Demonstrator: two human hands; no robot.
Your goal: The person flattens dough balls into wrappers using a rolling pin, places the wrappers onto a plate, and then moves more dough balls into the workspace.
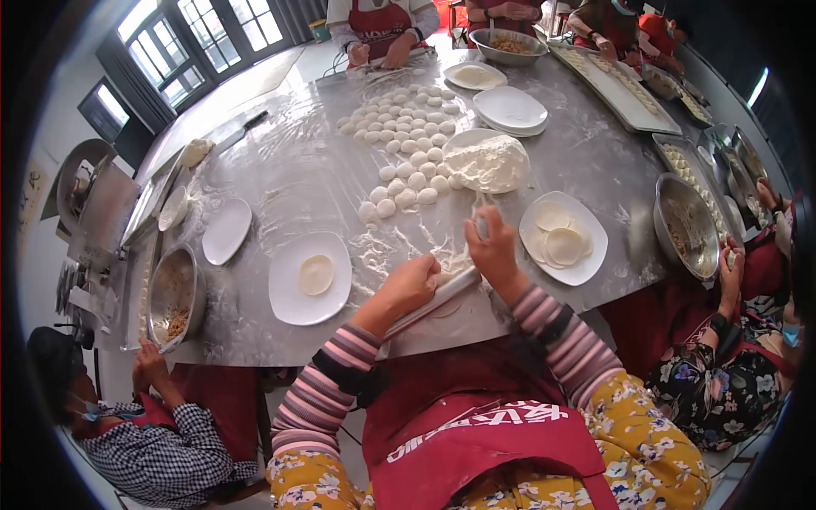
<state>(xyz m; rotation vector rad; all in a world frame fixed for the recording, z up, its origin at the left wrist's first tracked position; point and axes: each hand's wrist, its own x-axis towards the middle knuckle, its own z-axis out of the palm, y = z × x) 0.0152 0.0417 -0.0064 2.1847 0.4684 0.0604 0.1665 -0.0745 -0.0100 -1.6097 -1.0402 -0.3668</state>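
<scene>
My right hand (495, 251) is closed around a rolling pin, whose grey end (482, 228) shows above the fingers. My left hand (408, 291) is just to its left, fingers curled together; what they pinch is hidden. A shiny metal rod (432, 306) lies aslant near the table edge, beneath both hands. Flour streaks the steel table around them. Ahead is a bowl heaped with flour (489, 161), with many small flattened dough pieces (406, 197) to its left. Round wrappers lie on a plate (552, 263) to the right, and one wrapper (315, 275) on a plate to the left.
Steel bowls with filling (177, 297) (685, 225) stand at left and right, beside co-workers' hands. Stacked white plates (510, 109) and another filling bowl (508, 47) are at the back. Trays of dumplings (616, 81) line the far right. Several people in red aprons surround the table.
</scene>
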